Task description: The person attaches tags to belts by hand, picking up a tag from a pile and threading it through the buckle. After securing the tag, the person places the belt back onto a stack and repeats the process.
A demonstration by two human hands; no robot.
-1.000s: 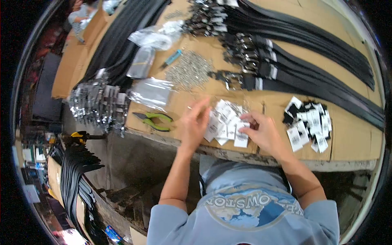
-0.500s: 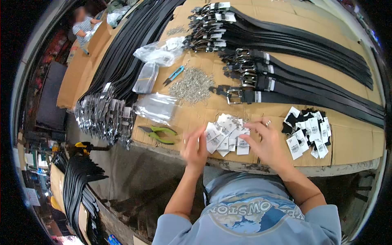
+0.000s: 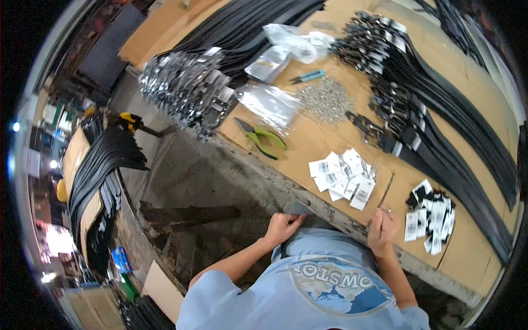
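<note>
My left hand (image 3: pixel 282 228) is off the table, by my lap, its fingers drawn together; whether anything is in them I cannot make out. At the table's front edge, my right hand (image 3: pixel 383 228) has its fingers pinched, and what lies between them is too small to tell. A small shiny ring shows on that hand. Just beyond it lies a spread of white printed tags (image 3: pixel 344 176), untouched. To its right is a pile of white tags with black pieces (image 3: pixel 432 217). Green-handled pliers (image 3: pixel 264 140) rest nearer the left end.
A heap of small metal pieces (image 3: pixel 327 99) sits mid-table near blue thread snips (image 3: pixel 308 76) and clear plastic bags (image 3: pixel 269 104). Black belts with buckles (image 3: pixel 445 93) fan out at the right. More black straps with silvery wrapped ends (image 3: pixel 187 88) hang over the left edge.
The view has turned, shifting the table to the right. Both hands have left the white tags: my left hand dropped down beside my lap, my right drew back to the table edge.
</note>
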